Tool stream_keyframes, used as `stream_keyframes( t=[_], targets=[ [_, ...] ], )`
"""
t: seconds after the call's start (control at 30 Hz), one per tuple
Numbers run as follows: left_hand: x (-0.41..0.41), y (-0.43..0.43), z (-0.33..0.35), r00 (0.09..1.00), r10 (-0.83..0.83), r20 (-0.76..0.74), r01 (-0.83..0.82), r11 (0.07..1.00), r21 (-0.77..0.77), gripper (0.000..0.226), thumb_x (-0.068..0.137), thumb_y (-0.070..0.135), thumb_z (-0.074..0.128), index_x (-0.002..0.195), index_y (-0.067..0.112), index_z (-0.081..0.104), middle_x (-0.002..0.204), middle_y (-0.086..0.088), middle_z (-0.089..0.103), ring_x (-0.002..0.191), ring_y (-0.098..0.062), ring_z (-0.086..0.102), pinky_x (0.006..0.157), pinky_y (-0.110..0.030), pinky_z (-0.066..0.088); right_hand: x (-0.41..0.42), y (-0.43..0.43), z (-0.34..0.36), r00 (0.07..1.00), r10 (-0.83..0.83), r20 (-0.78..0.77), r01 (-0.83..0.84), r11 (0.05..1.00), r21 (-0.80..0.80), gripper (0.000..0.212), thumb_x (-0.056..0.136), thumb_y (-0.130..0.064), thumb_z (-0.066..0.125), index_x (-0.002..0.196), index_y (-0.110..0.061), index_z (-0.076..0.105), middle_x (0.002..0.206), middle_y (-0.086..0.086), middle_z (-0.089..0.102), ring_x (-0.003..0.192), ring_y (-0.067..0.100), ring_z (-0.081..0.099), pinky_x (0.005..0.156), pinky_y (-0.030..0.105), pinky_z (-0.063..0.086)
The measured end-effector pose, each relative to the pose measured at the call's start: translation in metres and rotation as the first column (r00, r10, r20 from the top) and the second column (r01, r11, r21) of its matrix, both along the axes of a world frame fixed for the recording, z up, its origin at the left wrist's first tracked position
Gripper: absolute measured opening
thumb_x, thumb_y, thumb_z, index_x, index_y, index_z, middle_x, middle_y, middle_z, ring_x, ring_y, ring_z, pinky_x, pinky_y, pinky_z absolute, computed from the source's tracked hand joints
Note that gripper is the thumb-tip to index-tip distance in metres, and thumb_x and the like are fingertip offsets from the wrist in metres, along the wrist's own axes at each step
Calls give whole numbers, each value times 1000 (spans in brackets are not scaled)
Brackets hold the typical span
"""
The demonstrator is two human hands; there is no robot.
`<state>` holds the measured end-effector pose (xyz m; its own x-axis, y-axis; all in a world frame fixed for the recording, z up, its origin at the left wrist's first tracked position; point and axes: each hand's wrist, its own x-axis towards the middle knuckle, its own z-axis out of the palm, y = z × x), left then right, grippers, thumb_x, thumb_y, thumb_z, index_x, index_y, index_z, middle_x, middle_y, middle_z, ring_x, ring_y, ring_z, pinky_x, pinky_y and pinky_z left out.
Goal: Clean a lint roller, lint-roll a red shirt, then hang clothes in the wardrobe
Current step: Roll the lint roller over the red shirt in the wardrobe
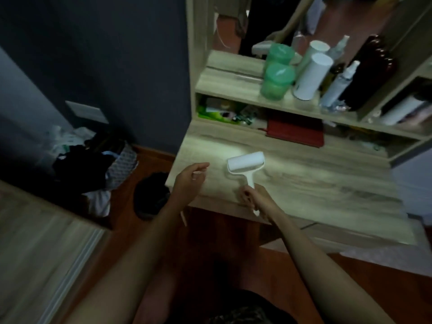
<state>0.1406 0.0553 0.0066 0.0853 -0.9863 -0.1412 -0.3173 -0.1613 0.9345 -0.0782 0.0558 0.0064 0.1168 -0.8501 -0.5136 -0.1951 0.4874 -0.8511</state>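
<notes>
early stage, i judge: the right grip [253, 198] is curled round the handle of the lint roller [246, 163], whose white drum sits over the surface [304, 174]. the left grip [189, 181] hovers beside it, fingers loose, holding nothing. shirt rolling and hanging are not yet done.

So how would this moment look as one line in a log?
right hand: grips lint roller handle | left hand: open, beside roller head | place: wooden desk
</notes>
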Motion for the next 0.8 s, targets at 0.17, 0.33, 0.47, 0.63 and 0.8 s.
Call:
stream_keyframes(
  t=[0.17,0.33,0.47,0.63,0.8],
  targets=[
    [-22,-50,-41,956,-76,282,58,996,74,39,94,17,59,133,13,56,138,-7,53,124,-24,51,100,-32,41,-33,-48,-13,997,25,-68,-23,999,30,19,91,-21,54,74,-13,48,54,5,45,35,14,38,36,19,29],
    [-29,-74,-80,834,-153,530,69,982,174,55,92,33,60,142,18,45,155,-8,32,143,-28,28,115,-43,23,-47,-80,-27,969,102,-225,-122,990,-76,15,95,-25,51,89,-13,57,66,0,54,41,0,49,42,16,37],
    [-38,-77,-92,785,-124,607,27,986,166,69,90,42,59,149,17,32,160,-6,20,148,-29,12,118,-49,14,-52,-90,-50,875,19,-484,-170,947,-271,23,90,-19,57,109,-5,59,95,4,62,81,16,56,67,25,36],
    [-49,-71,-99,796,-49,604,-29,992,119,73,91,45,57,151,18,25,162,-2,12,150,-24,0,116,-49,0,-54,-87,-81,742,-113,-661,-204,901,-383,30,88,-21,53,117,-14,57,102,8,61,95,25,56,77,32,40],
    [-49,-70,-100,804,-41,593,-23,995,100,72,89,46,59,150,21,30,162,-1,13,150,-23,1,116,-50,0,-52,-87,-88,635,-193,-748,-177,906,-384,38,89,-35,52,126,-24,54,124,1,58,110,25,50,91,40,37]
  ],
)
